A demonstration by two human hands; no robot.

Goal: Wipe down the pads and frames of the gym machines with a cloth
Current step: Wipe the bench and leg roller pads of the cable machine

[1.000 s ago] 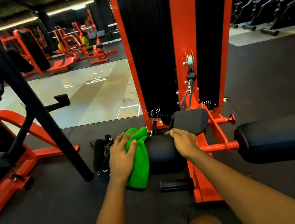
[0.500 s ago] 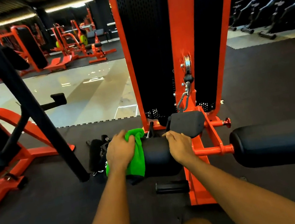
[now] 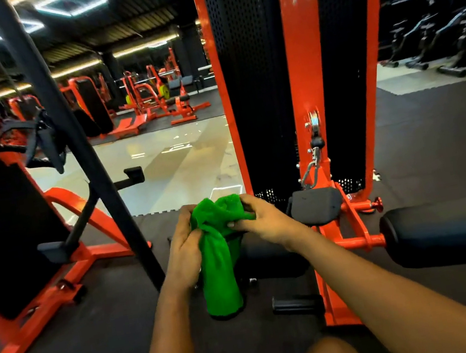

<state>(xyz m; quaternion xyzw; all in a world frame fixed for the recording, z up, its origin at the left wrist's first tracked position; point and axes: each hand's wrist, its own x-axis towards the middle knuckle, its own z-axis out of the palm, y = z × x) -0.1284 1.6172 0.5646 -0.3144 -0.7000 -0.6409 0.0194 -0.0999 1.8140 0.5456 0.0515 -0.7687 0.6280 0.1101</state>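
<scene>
Left hand [image 3: 184,252] and right hand [image 3: 263,220], raised off the left black padded roller [image 3: 273,260], grip the green terry cloth [image 3: 220,271] in curled fingers; refold to a clean face first.

Just one patch of lettering legible: white print on the black back pad [image 3: 2,227] of the orange machine [image 3: 68,284] at far left, cut off by the picture's edge. Upper line ending in a large "N". Beneath it, smaller characters, roughly "ES" (perhaps "65", too blurred to settle). Pale marks near the top of the orange upright [image 3: 298,57] of the weight tower, smeared by glare, not readable. Consoles on the dark cardio machines [image 3: 443,42] at far right too small and blurred to make out.
</scene>
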